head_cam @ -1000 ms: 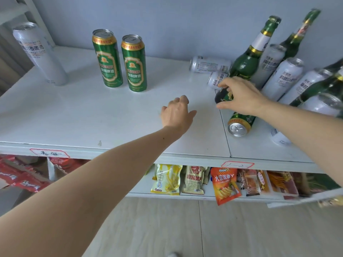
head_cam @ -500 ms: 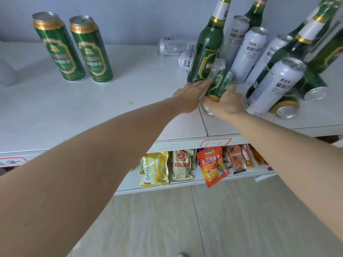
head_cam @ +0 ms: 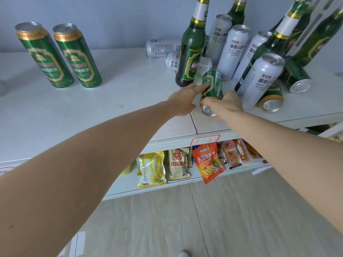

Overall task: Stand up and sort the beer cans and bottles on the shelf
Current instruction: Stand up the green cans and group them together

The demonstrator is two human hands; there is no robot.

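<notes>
A green beer can [head_cam: 212, 84] is tilted with its silver end toward me, near the white shelf top's [head_cam: 130, 89] front edge. My right hand [head_cam: 225, 106] grips its near end, and my left hand [head_cam: 185, 100] touches its left side with fingers stretched along it. Two green cans [head_cam: 61, 56] stand upright at the back left. A green bottle [head_cam: 192, 51] stands just behind the held can. Silver cans [head_cam: 233, 51] and more green bottles [head_cam: 278, 43] crowd the right; two silver cans [head_cam: 163, 48] and green cans [head_cam: 271, 101] lie on their sides.
Below the shelf top a lower shelf holds snack bags [head_cam: 152, 169], one orange bag [head_cam: 207, 160] hanging over its edge. A red-bordered label [head_cam: 205, 140] sticks to the shelf front. A grey wall [head_cam: 111, 19] backs the shelf. Tiled floor [head_cam: 185, 219] lies below.
My right hand lifted the green can from lying flat and tilted it up. My left hand crossed the shelf to its side. The view shifted right; the far-left silver can left the frame.
</notes>
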